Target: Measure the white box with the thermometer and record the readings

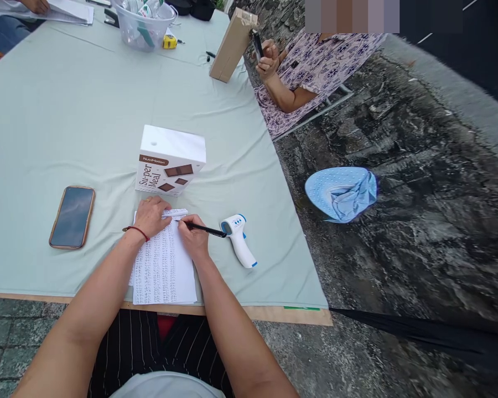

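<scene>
The right hand (194, 237) pinched a black pen (209, 228). The pen's tip was down near the top of some white paper sheets (161, 271) with rows of tiny print. The left hand (148, 217) lay on the top left part of the sheets with its fingers bent. I could not tell if it pinched the paper or just pushed down on it. A red string bracelet (139, 232) was around the left wrist.

The sheets lay at the near edge of the table (66, 110), which had a pale green cloth on it. Just past the sheets stood a white NutriMotion Super Meal box (172, 160). A white and blue forehead thermometer (240, 246) lay to the right of the pen, close to the table's near right corner. A phone (72, 216) lay face up to the left of the sheets.

By the far edge stood a clear bucket (128, 36) with plastic bottles (151, 8) in it, and a yellow tape measure (170, 42) was beside it. A cardboard box (232, 47) stood by the right edge. Past that edge, a person in a flowery shirt (315, 66) held a dark phone (257, 45). A blue hat (341, 194) lay off the table, past the right edge.
</scene>
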